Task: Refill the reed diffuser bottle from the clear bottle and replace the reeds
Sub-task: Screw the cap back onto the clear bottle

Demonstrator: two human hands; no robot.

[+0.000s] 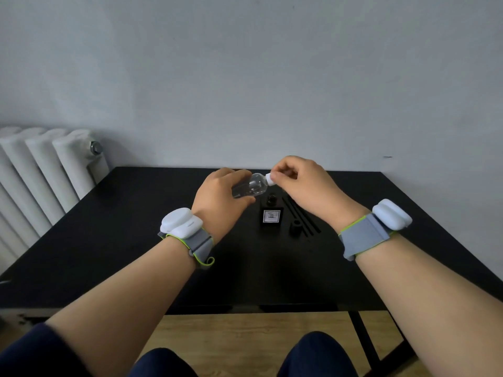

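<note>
Now our left hand point(217, 197) holds the clear bottle point(251, 185) while our right hand point(296, 178) pinches its white cap point(270, 179), so next we likely twist it off and pour into the diffuser bottle point(271, 213).

Grey wristbands point(362, 235) w/ white pods point(177, 223)

Illegible print on diffuser bottle point(272, 227) label point(271, 216)

Left hand point(217, 197) holding a clear plastic bottle point(251, 185) tilted above the black tabletop point(136, 240), right hand point(302, 180) pinching its white cap point(270, 180), black square diffuser bottle point(271, 216) with white label standing beneath, black reeds point(303, 217) lying on its right-edge side, small black cylinder point(296, 226) beside them
</note>
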